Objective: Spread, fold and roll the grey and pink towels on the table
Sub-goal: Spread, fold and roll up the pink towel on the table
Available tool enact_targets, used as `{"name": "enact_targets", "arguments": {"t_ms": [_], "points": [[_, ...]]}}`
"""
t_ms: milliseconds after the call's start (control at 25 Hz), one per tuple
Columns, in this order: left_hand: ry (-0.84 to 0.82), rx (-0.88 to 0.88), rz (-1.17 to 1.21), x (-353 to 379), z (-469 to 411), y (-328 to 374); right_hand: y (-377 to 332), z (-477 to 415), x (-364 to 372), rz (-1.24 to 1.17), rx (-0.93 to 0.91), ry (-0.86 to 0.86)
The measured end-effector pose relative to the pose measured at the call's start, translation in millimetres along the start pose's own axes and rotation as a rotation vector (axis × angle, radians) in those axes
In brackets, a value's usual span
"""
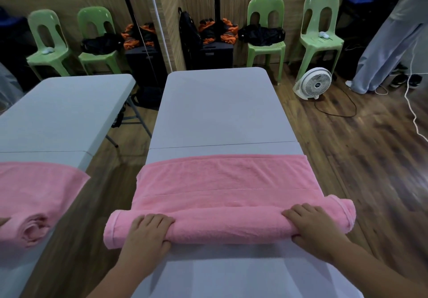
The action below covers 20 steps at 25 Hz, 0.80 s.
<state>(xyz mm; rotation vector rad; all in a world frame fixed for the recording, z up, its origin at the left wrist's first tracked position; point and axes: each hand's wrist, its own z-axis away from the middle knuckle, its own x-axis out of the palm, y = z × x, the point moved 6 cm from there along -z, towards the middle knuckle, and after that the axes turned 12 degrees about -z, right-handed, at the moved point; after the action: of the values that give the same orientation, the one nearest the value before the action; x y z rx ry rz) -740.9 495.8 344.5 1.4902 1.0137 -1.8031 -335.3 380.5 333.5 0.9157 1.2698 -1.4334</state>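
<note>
With left hand and right hand curled round the pink towel near either end, low in frame, spaced wide to roll it evenly up the desk.

The pink towel lies across the near part of the grey table, spanning it from left to right. Its near portion is wound into a thick roll whose ends overhang both table edges; the far portion lies flat, folded, with a crease running crosswise.
</note>
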Motion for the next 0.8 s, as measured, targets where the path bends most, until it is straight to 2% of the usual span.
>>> {"name": "enact_targets", "arguments": {"t_ms": [80, 200, 320, 400, 480, 600, 720, 800], "points": [[-0.011, 0.008, 0.008, -11, -6, -2, -3, -7, -18, -0.168, 0.046, -0.144], [-0.065, -0.040, -0.004, -18, -23, -10, 3, -21, -42, -0.348, 0.106, -0.168], [0.014, -0.140, 0.012, -27, -44, -18, 5, -33, -51, -0.347, 0.116, 0.029], [0.085, -0.147, 0.023, -26, -45, -18, -8, -32, -51, -0.279, -0.050, 0.223], [0.092, -0.066, -0.004, -14, -33, -12, -15, -25, -34, -0.103, -0.168, 0.261], [-0.013, 0.017, -0.105, 5, -25, -8, -9, -21, -3, 0.045, -0.011, 0.126], [-0.025, -0.025, -0.057, -1, -35, -14, -5, -28, -3, 0.023, 0.045, 0.042], [0.001, -0.005, -0.073, -7, -40, -15, -5, -31, -21, -0.080, 0.052, -0.078]]}}
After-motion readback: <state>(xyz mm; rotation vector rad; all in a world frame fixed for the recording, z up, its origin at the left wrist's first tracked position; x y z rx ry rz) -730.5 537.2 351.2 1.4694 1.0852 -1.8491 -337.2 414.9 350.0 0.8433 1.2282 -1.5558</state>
